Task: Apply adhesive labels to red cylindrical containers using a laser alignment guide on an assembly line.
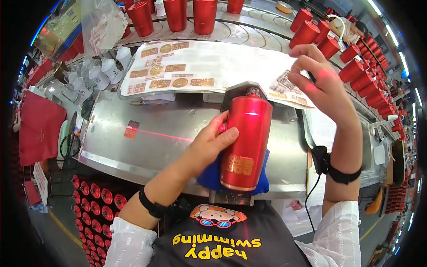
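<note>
Red, the bottle [248, 138] is grasped by the left grip [211, 141] below the decal sheet [238, 64]; by that sheet's right end the right grip [328, 84] is raised, whether released cannot be told.

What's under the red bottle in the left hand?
Blue cloth shows on both sides of the lower part of the red bottle, gripped by the left hand. The bottle covers what lies directly beneath; whether it touches the cloth can't be told.
</note>
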### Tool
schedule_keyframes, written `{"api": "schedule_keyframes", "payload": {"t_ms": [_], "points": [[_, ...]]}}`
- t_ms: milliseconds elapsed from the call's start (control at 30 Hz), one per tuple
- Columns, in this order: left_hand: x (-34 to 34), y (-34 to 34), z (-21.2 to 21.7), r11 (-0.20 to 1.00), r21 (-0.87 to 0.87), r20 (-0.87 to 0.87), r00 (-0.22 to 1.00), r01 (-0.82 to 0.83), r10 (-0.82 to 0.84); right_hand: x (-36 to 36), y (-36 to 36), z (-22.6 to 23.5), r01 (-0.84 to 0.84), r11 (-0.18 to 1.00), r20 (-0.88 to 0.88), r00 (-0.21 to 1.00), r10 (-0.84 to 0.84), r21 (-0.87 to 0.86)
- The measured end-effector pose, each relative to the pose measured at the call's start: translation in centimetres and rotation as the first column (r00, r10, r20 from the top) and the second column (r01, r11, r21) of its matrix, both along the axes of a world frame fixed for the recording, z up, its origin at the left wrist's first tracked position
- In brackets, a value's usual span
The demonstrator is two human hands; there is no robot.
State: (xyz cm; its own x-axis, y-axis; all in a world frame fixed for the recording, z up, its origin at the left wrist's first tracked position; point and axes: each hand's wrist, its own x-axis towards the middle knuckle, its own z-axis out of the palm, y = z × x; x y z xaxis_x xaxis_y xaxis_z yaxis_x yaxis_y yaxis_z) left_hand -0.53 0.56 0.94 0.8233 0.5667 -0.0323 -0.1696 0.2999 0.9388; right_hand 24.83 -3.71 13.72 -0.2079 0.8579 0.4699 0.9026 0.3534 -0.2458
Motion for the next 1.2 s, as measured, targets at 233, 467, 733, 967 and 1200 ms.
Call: {"api": "schedule_keyframes", "payload": {"t_ms": [233,467,733,967,1200], "points": [[1.2,-0.4,-0.6,0.779,0.597,-0.182,0.914,-0.190,0.362,-2.2,-6.3,0.0,0.014,0.996,-0.171,0.985,-0.029,-0.091],[1.0,1.9,0.4,0.974,-0.160,0.045,0.987,0.162,-0.156,-2.6,-8.2,-1.5,-0.012,0.994,-0.249,0.968,-0.015,-0.105],[0.9,1.8,-0.1,0.994,0.109,0.033,0.999,0.003,-0.007,-3.4,-6.7,-1.4,-0.135,0.978,-0.251,0.964,0.092,-0.160],[1.2,1.7,1.1,0.990,-0.055,0.142,0.983,0.129,-0.120,-4.4,-4.3,-2.1,-0.263,0.953,-0.300,0.931,0.210,-0.151],[2.7,0.5,0.3,0.928,0.330,-0.029,0.980,-0.174,0.195,-4.3,-2.1,-5.6,-0.124,0.976,-0.265,0.962,0.073,-0.179]]}}
